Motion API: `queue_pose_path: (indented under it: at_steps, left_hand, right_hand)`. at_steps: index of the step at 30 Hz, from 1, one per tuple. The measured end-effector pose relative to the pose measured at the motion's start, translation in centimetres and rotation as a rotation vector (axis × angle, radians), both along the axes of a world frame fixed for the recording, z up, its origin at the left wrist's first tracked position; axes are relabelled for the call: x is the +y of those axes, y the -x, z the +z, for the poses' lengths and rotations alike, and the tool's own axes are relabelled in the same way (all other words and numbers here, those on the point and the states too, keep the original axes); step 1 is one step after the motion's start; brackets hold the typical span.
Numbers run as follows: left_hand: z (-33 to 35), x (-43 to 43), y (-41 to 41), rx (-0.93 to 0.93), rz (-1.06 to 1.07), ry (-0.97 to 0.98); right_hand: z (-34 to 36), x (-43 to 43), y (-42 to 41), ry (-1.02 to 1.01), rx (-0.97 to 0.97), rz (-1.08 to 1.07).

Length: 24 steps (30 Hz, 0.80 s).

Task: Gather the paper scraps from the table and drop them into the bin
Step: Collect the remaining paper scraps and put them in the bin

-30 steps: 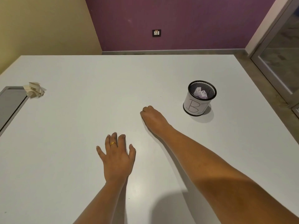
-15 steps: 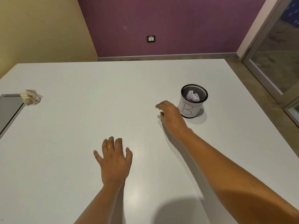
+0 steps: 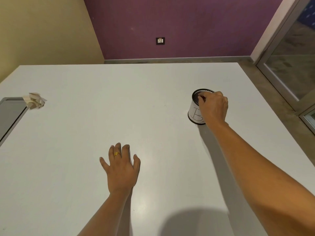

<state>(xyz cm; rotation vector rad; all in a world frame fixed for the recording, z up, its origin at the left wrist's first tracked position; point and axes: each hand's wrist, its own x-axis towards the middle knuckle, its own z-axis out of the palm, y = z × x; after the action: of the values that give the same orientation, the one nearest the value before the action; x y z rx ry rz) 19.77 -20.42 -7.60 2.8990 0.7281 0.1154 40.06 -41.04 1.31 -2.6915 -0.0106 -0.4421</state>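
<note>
Nearest to the camera, the left hand point(image 3: 121, 167) lies flat on the white tabletop point(image 3: 68, 167), palm down, with the fingers straight and spread. It holds nothing. A gold ring point(image 3: 116, 154) sits on one finger.

Further out and to the right, the right hand point(image 3: 214, 108) is over the mouth of the bin point(image 3: 194, 114), with its fingers curled downward toward the opening. I cannot tell whether something is between these fingers, because the back of the hand hides them. The bin stands upright. It is small and round, with a black mesh rim and a white label that bears a drawn letter.

Far to the left, well apart from both hands, one crumpled paper scrap point(image 3: 35, 101) lies on the tabletop at the corner of a grey panel point(image 3: 10, 114). Beyond the tabletop, a wall socket point(image 3: 160, 41) sits on the purple wall point(image 3: 187, 23).
</note>
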Motion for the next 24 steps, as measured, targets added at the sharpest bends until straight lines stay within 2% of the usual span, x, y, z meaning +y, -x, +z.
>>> queue_pose_path:
  at_steps: [7,19,24]
  left_hand:
    - [0.1,-0.1,0.0,-0.002,0.000,0.001]
    - [0.1,0.0,0.2,-0.010,0.001,0.053]
    - [0.0,0.3,0.5,-0.037,0.014,0.165]
  right_hand:
    - [-0.9,0.3,0.4,0.153,0.025,0.068]
    - [-0.9,0.8,1.1,0.109,-0.020,0.149]
    - [-0.8,2.2,1.9,0.122,-0.021,0.174]
